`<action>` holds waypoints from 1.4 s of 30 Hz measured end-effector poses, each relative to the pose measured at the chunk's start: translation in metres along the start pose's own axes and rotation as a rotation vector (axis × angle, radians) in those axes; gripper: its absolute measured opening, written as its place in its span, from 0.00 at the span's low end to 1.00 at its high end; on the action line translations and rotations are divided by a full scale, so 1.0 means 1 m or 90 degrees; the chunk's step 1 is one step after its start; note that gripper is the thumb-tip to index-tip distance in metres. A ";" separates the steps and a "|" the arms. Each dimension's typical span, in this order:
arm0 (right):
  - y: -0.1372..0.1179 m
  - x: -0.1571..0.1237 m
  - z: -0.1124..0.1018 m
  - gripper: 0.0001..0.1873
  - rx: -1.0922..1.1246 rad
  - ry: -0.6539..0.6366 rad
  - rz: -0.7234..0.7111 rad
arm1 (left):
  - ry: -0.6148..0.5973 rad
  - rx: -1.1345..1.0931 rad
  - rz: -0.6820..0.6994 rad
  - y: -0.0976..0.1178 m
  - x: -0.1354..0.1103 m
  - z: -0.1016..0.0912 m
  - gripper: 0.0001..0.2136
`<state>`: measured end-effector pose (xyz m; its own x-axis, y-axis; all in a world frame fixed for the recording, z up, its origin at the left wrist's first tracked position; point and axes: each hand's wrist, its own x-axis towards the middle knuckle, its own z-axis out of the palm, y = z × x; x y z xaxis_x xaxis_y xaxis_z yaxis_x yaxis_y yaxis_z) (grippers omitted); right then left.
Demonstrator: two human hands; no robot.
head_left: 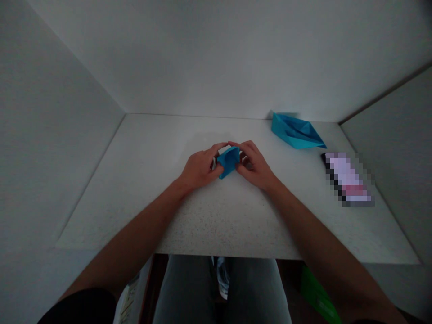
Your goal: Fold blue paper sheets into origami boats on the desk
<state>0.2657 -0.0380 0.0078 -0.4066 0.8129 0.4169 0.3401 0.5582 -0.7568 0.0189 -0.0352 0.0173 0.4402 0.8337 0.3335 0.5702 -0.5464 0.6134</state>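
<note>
A small folded piece of blue paper [228,161] sits at the middle of the white table [141,180], held between both hands. My left hand [199,168] pinches its left side, thumb below and fingers curled over the top. My right hand [254,165] grips its right side, fingers bent around the paper. The fingertips of both hands nearly meet above the fold.
A finished blue paper boat [297,131] lies at the back right of the table. A flat blurred phone-like object [347,177] lies near the right edge. White walls enclose the table on three sides. My legs show below the front edge.
</note>
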 end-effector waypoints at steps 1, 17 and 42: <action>0.000 0.000 0.000 0.35 0.000 0.007 0.005 | 0.013 -0.023 -0.002 -0.001 0.001 0.000 0.28; 0.007 0.006 -0.001 0.18 0.225 0.126 0.154 | 0.103 -0.373 -0.149 -0.007 0.008 0.001 0.17; 0.005 0.008 -0.010 0.25 0.121 0.234 0.170 | 0.272 -0.416 -0.163 -0.021 0.014 0.005 0.24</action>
<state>0.2721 -0.0270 0.0123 0.0121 0.9475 0.3195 0.2171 0.3095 -0.9258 0.0174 -0.0125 0.0056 -0.0262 0.9568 0.2895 0.0393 -0.2884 0.9567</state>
